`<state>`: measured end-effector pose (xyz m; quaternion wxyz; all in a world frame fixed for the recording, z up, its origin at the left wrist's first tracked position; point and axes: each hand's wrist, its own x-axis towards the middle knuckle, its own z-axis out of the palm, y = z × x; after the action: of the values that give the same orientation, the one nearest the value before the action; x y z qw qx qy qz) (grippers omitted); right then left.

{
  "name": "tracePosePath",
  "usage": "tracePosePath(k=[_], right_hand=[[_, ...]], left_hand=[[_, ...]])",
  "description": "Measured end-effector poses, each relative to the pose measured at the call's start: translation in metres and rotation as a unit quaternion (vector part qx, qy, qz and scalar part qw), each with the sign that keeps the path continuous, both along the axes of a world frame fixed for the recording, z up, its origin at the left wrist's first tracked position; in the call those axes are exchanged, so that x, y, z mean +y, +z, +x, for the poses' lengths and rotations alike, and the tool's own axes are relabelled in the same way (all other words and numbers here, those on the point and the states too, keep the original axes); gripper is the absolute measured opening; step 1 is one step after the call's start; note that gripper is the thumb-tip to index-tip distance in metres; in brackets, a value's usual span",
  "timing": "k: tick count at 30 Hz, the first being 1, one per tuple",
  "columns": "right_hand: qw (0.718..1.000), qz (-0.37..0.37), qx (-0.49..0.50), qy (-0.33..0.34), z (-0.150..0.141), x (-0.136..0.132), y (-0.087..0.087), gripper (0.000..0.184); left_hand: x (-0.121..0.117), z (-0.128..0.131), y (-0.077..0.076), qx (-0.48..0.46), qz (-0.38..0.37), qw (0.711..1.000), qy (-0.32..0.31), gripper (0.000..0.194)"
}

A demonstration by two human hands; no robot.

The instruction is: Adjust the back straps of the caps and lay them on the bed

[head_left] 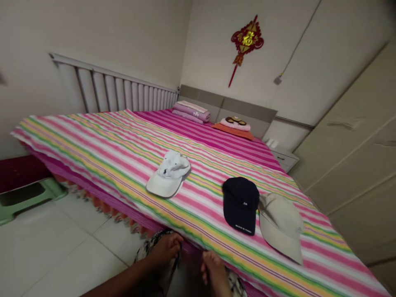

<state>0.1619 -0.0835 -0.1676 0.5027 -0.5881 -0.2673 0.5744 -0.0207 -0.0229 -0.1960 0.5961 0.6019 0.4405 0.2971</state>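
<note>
My left hand [167,246] is loosely curled over my patterned trouser leg at the bed's front edge, and nothing shows in it. To its right, my right hand [213,266] hangs near the other knee, its fingers bent inward with no object visible. A white cap [170,169] with a small dark logo lies on the striped bed cover [123,161], beyond my left hand. Farther right lies a dark navy cap [241,202], brim toward me. A beige cap [283,225] sits close against its right side. Neither hand touches a cap.
Folded purple bedding [192,112] and a pink pillow [236,123] lie by the grey headboard [227,101]. A green stool [34,196] stands left of the bed. At right are a white nightstand [284,158] and a wardrobe [349,156]. A white radiator [123,88] lines the left wall.
</note>
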Motion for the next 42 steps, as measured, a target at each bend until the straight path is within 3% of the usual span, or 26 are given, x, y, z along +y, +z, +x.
tracePosePath(k=[3,6,10,13,16,17,19,23,29,33,37,42], right_hand=[[0.994,-0.040,-0.039,0.096,-0.028,-0.009,-0.018,0.042],[0.986,-0.051,-0.067,0.143,-0.041,-0.010,-0.026,0.042],[0.980,-0.043,-0.093,0.169,-0.047,-0.006,-0.021,0.040],[0.979,-0.015,-0.105,0.173,-0.051,-0.001,-0.012,0.039],[0.978,0.010,-0.112,0.174,-0.056,0.004,-0.004,0.039],[0.978,0.015,-0.113,0.175,-0.057,0.006,-0.002,0.039],[0.977,0.018,-0.115,0.178,-0.059,0.008,0.002,0.040],[0.974,0.017,-0.117,0.192,-0.060,0.008,0.005,0.041],[0.975,0.001,-0.111,0.192,-0.059,0.008,0.001,0.045],[0.981,0.011,-0.071,0.179,-0.055,0.019,0.008,0.047],[0.988,0.027,-0.028,0.148,-0.049,0.035,0.044,0.047],[0.974,0.096,0.170,0.119,-0.039,0.059,0.108,0.049]], left_hand=[[-0.002,0.000,0.003,-0.005,0.002,1.000,0.002,0.024],[-0.003,0.000,0.003,-0.008,-0.007,1.000,0.011,0.023],[-0.007,0.001,0.000,-0.030,-0.015,0.999,0.025,0.021],[-0.004,-0.002,0.012,-0.085,-0.068,0.993,0.055,0.019],[0.013,-0.015,0.041,-0.165,-0.108,0.961,0.193,0.023],[0.022,-0.022,0.051,-0.206,-0.096,0.935,0.273,0.025],[0.041,-0.039,0.069,-0.235,-0.070,0.897,0.369,0.027],[0.072,-0.066,0.087,-0.257,-0.080,0.853,0.448,0.030],[0.082,-0.072,0.103,-0.307,-0.158,0.828,0.441,0.024],[0.088,-0.063,0.127,-0.393,-0.123,0.821,0.396,0.014],[0.086,-0.049,0.144,-0.488,-0.059,0.810,0.321,0.017],[0.056,-0.031,0.138,-0.563,-0.037,0.810,0.162,0.038]])
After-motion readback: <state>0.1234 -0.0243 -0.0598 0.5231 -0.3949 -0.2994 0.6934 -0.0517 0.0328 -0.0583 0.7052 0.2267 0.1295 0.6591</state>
